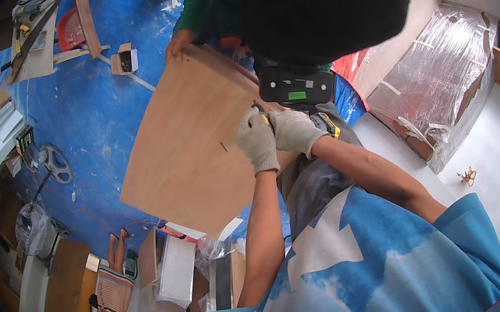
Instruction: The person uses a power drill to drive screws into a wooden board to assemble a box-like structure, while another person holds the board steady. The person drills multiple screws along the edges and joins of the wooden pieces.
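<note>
Both my hands wear grey knit gloves and meet at the near right part of a light brown wooden panel [179, 146]. My right hand [297, 131] is closed around a yellow and black power drill [326, 125], which it mostly covers. Beside it, my left hand [255, 141] has its fingers curled in at the drill's front end; the tip is hidden. One screw [223, 147] lies on the panel, and another screw [255, 103] shows just beyond my left fingers. A co-worker's hand [178, 44], in a green sleeve, grips the panel's far corner.
The co-worker's dark head covering [325, 7] and a black device with a green label [295, 89] loom close beyond my hands. Plastic-wrapped furniture [434, 68] stands at right. Blue sheeting [95, 132] covers the floor, with a small open box [124, 60]. Another person [113, 294] is at lower left.
</note>
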